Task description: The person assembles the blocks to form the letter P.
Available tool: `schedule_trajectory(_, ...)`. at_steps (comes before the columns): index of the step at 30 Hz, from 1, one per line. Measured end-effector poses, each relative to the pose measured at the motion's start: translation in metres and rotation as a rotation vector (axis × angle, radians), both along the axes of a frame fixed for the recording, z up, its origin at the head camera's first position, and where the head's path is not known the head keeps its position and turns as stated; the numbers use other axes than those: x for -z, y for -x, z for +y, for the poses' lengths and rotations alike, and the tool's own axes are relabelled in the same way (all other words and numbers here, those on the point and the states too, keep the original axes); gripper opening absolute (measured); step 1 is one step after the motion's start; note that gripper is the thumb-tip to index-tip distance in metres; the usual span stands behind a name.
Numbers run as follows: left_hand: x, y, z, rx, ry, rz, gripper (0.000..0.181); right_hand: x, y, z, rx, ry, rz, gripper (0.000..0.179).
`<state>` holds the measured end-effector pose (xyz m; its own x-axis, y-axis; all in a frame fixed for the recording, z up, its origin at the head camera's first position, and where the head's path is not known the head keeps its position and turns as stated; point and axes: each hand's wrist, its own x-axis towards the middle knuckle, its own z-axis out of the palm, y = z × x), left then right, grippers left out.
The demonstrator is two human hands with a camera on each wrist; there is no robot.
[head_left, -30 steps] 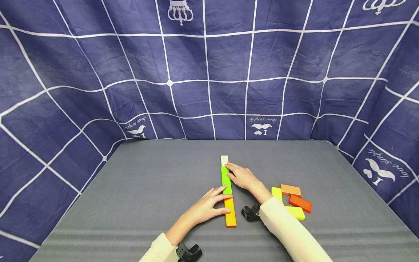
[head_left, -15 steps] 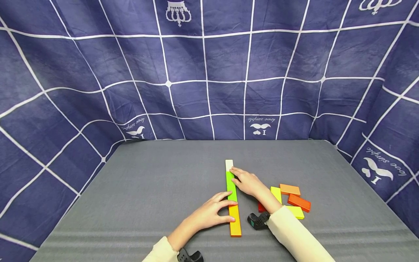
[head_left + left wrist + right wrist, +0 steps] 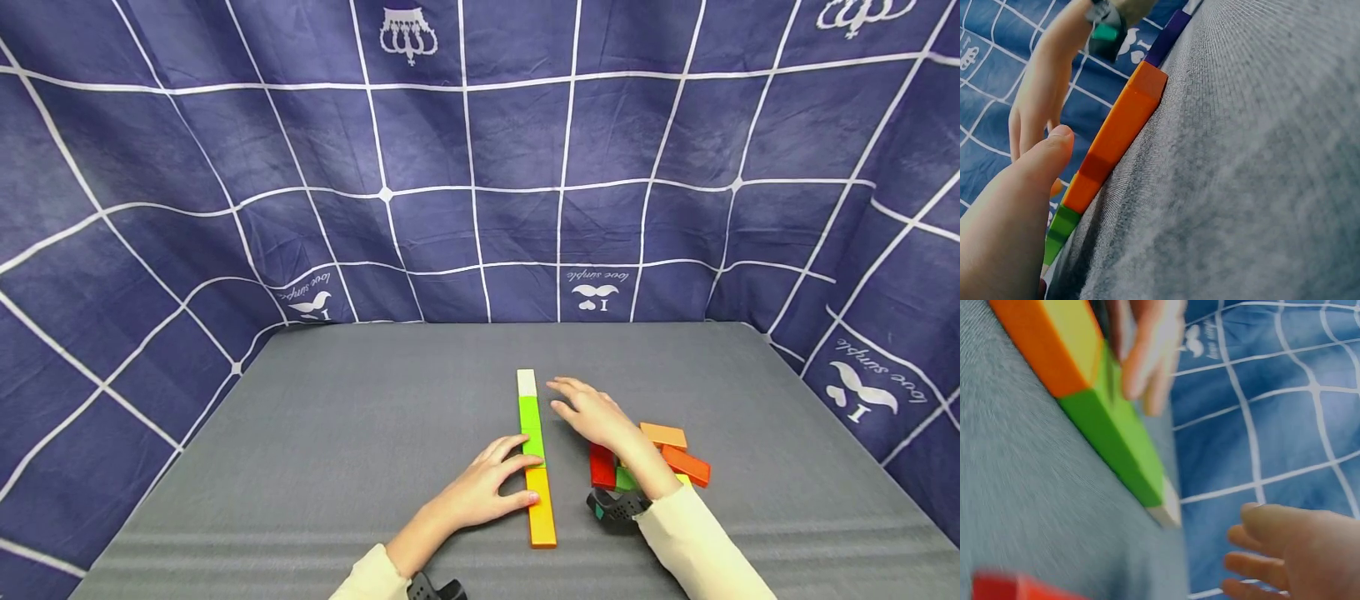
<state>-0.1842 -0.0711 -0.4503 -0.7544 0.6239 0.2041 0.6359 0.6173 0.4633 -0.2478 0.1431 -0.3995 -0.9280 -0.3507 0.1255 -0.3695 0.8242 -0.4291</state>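
A straight row of flat blocks runs away from the person on the grey table: a white block (image 3: 527, 382) at the far end, a green stretch (image 3: 529, 412) in the middle, a yellow-orange block (image 3: 543, 529) nearest. From the left side, my left hand (image 3: 476, 490) reaches over the row, its fingertips on the green part and the thumb at the yellow-orange block. To the right of the row, my right hand (image 3: 596, 417) is apart from it, fingers spread and holding nothing. In the right wrist view the green stretch (image 3: 1113, 434) adjoins the orange block (image 3: 1054, 350).
Loose blocks lie right of the row, partly under the right forearm: a red block (image 3: 602, 465), a green block (image 3: 626, 479), an orange block (image 3: 663, 435) and a red-orange block (image 3: 686, 465). A blue checked curtain (image 3: 517, 229) hangs behind the table (image 3: 375, 400).
The row has shifted right and slightly nearer to the person, the left hand with it. My right hand has come off the row and moved right, uncovering red and green blocks.
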Motion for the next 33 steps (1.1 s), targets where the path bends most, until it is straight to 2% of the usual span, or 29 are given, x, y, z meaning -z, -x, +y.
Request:
schedule_trajectory(5,0.001,0.000,-0.002,-0.009,0.036,-0.007,0.055,-0.013,-0.015,0.024,0.035,-0.079,0.041,0.037)
schedule_trajectory(10,0.003,0.002,-0.002,0.020,0.100,0.025,0.062,-0.016,-0.036,0.049,0.047,-0.161,0.088,0.034)
schedule_trajectory(15,0.003,0.002,-0.002,0.022,0.114,0.028,0.064,-0.007,-0.061,0.064,0.040,-0.209,0.206,0.028)
schedule_trajectory(20,0.001,0.001,-0.002,0.023,0.131,0.033,0.065,0.005,-0.086,0.057,0.009,-0.220,0.302,0.027)
schedule_trajectory(24,0.001,0.000,-0.001,0.029,0.148,0.030,0.065,0.013,-0.104,0.049,-0.015,-0.253,0.346,0.027)
schedule_trajectory(28,0.000,-0.001,-0.001,0.029,0.155,0.020,0.066,0.017,-0.109,0.044,-0.022,-0.278,0.383,0.028)
schedule_trajectory(33,0.000,-0.001,-0.001,0.025,0.163,0.017,0.067,0.019,-0.100,0.039,-0.023,-0.279,0.363,0.031)
